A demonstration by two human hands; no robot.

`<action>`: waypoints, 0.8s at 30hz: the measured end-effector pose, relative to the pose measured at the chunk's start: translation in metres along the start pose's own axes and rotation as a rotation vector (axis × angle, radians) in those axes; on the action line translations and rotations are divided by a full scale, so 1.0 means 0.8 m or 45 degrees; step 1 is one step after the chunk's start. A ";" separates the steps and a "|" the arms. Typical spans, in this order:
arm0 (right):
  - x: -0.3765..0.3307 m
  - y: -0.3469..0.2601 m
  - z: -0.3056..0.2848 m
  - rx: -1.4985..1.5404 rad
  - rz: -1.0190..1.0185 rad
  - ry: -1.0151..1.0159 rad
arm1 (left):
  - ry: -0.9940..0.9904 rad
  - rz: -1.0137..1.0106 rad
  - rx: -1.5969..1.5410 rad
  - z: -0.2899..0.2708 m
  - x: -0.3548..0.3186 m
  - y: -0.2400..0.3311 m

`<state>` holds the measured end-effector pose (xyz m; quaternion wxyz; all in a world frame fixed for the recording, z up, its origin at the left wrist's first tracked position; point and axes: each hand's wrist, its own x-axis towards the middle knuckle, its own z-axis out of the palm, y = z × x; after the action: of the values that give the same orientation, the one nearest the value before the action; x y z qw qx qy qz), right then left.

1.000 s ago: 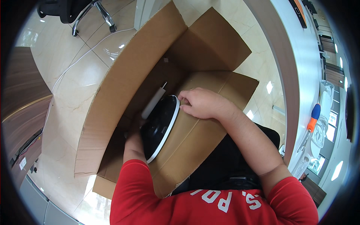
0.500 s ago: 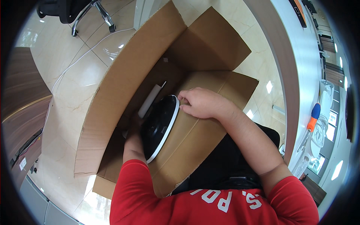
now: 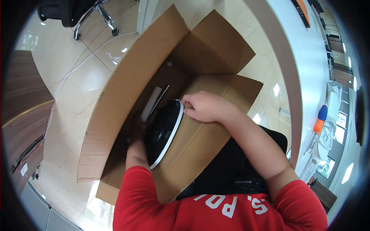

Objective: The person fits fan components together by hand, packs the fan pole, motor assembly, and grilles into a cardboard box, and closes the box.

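Observation:
A glossy black rounded object with a white rim [image 3: 165, 133] stands on edge, tilted, in the open cardboard box [image 3: 119, 92]. My right hand [image 3: 200, 107] is at its upper end, fingers curled closed against the white rim, above the box's near flap [image 3: 216, 111]. Deep in the shaded box, beside the black object's left side, is my left hand [image 3: 135, 130]; its fingers are lost in the dark. Just beyond the black object, a pale roll or bar [image 3: 151, 104] and a thin, light-edged piece [image 3: 162, 96] lean inside the box.
On the right curves a white desk [image 3: 304, 77] with a blue-and-orange-handled screwdriver [image 3: 320, 120] and a coiled white cable [image 3: 327, 134]. A wheeled chair [image 3: 100, 15] stands at the upper left. A white cable [image 3: 77, 67] crosses the tiled floor beside a brown wooden cabinet [image 3: 29, 88].
The thin piece behind the black object shows more and sits further apart from the pale roll. My left hand has shifted slightly deeper into shade; my right hand stays at the rim.

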<state>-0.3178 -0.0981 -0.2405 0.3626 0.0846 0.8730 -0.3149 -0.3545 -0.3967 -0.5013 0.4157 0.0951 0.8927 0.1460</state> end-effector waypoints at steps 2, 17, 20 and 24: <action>-0.005 0.006 -0.004 -0.014 0.015 0.043 | -0.041 0.031 -0.004 -0.002 0.005 0.012; -0.127 -0.135 -0.043 -0.062 -0.418 0.282 | 0.043 0.807 -0.989 -0.082 -0.065 0.035; -0.211 -0.178 -0.061 -0.127 -0.622 0.446 | 0.304 0.758 -0.584 -0.136 -0.036 0.003; -0.377 -0.109 -0.062 0.118 -0.787 0.612 | 0.351 1.179 -1.160 -0.155 -0.226 0.200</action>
<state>-0.1617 -0.1122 0.0360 0.0318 -0.0945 0.9022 -0.4196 -0.3271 -0.3216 -0.2415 0.1907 0.2640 0.6537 0.6831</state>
